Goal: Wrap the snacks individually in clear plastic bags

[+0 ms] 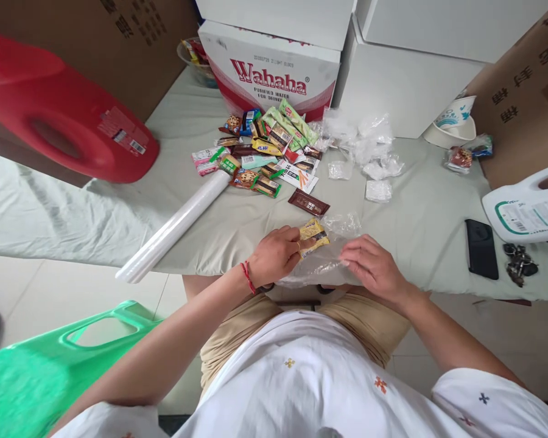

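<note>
My left hand [276, 254], with a red cord on its wrist, is closed on a small yellow snack packet [315, 234] at the table's front edge. Under the packet lies a sheet of clear plastic film [315, 267], crumpled toward its far side. My right hand [368, 261] pinches the film's right edge between thumb and fingers. Just beyond the packet lies a brown snack bar [309, 202]. Behind it is a pile of wrapped snacks [265, 146] in several colours. A roll of clear plastic [178, 225] lies slantwise left of my hands.
Crumpled clear plastic pieces [369, 146] lie right of the pile. A Wahaha carton [274, 73] stands behind. At left is a red jug [64, 115]; a green jug [59, 365] is below. A black phone [481, 249], keys [520, 264] and a white jug [530, 207] are at right.
</note>
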Action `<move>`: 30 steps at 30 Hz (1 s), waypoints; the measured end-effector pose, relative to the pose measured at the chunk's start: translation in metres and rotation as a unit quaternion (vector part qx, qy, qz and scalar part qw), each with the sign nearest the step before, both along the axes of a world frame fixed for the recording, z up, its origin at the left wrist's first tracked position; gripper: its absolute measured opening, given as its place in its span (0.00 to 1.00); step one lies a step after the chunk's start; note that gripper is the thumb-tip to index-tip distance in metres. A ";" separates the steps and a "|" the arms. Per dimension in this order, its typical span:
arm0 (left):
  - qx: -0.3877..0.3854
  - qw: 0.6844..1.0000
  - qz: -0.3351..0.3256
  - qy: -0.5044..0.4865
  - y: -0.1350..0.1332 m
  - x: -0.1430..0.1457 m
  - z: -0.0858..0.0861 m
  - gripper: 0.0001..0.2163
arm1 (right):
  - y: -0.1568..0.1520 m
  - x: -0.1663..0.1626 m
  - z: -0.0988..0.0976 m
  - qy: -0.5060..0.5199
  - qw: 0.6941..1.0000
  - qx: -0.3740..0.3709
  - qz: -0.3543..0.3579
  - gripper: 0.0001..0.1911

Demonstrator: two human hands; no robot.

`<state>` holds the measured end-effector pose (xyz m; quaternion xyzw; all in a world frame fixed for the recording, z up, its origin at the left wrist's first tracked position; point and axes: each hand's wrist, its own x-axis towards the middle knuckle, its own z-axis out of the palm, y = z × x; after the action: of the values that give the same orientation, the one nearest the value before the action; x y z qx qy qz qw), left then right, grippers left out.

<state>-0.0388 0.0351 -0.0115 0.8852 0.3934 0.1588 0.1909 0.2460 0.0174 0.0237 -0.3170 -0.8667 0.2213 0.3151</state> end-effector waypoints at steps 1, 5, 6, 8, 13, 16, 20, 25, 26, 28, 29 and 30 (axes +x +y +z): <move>-0.004 1.000 -0.001 0.000 0.002 0.000 0.001 0.21 | 0.011 -0.005 0.006 -0.002 1.000 -0.010 -0.005 0.09; -0.012 1.000 -0.009 0.011 0.006 0.004 0.008 0.19 | 0.055 -0.030 0.011 -0.027 0.998 -0.044 -0.047 0.09; -0.015 1.000 -0.012 0.013 0.007 0.004 0.009 0.18 | 0.066 -0.038 0.007 -0.041 0.996 -0.061 -0.055 0.09; -0.028 0.999 -0.018 0.001 0.010 0.005 0.012 0.18 | 0.082 -0.052 -0.005 -0.082 0.990 -0.101 -0.059 0.09; -0.155 0.978 0.003 -0.143 0.014 -0.015 0.008 0.21 | 0.094 -0.068 -0.031 -0.185 0.969 -0.144 -0.070 0.10; -0.193 0.943 0.095 -0.254 0.000 -0.041 0.005 0.20 | 0.088 -0.066 -0.035 -0.190 0.965 -0.153 -0.091 0.10; -0.059 0.952 0.154 -0.257 -0.042 -0.057 0.001 0.25 | 0.083 -0.063 -0.036 -0.192 0.963 -0.163 -0.100 0.09; 0.157 0.979 0.081 -0.105 -0.073 -0.034 -0.018 0.30 | 0.083 -0.066 -0.035 -0.200 0.961 -0.161 -0.100 0.09; 0.173 0.977 0.092 -0.085 -0.072 -0.027 -0.022 0.28 | 0.083 -0.066 -0.034 -0.200 0.961 -0.162 -0.100 0.09; 0.174 0.972 0.126 -0.091 -0.065 -0.017 -0.025 0.19 | 0.084 -0.067 -0.034 -0.199 0.961 -0.166 -0.100 0.09; 0.166 0.968 0.151 -0.110 -0.060 -0.013 -0.024 0.13 | 0.084 -0.067 -0.033 -0.198 0.961 -0.168 -0.099 0.09; 0.155 0.962 0.183 -0.132 -0.055 -0.011 -0.023 0.06 | 0.084 -0.067 -0.033 -0.197 0.961 -0.168 -0.098 0.09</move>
<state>-0.0494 -0.0197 -0.0347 0.7878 0.4907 0.3657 0.0697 0.1787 0.1010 -0.0095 -0.4865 -0.8264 0.2651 0.1008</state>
